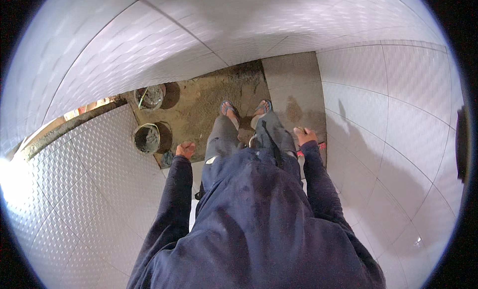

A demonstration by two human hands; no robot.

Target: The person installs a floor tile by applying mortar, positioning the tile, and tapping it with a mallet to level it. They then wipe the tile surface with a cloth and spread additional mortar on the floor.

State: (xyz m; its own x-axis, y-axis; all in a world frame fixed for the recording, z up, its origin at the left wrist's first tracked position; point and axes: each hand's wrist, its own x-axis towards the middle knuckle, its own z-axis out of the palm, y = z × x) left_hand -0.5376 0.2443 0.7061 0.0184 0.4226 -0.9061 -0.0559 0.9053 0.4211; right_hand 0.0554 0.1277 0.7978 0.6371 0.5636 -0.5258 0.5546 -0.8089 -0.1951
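Both arms, in dark navy sleeves, hang down at my sides. My left hand [185, 149] is curled into a loose fist with nothing visible in it. It is nearest a dark crumpled thing [168, 158] and a bucket of grey mortar [147, 138] on the floor. My right hand [305, 135] has its fingers curled in too, and no object shows in them. Below the right wrist, a long red object [319, 146] lies on the floor, partly hidden by the sleeve; its kind is unclear.
A second bucket of grey mix [150, 97] stands farther off at the left. My sandalled feet [229, 109] rest on rough, stained floor [204, 97], with grey floor tiles [293, 75] to the right. White textured wall tiles [368, 100] enclose me. A ledge [74, 127] tops the left wall.
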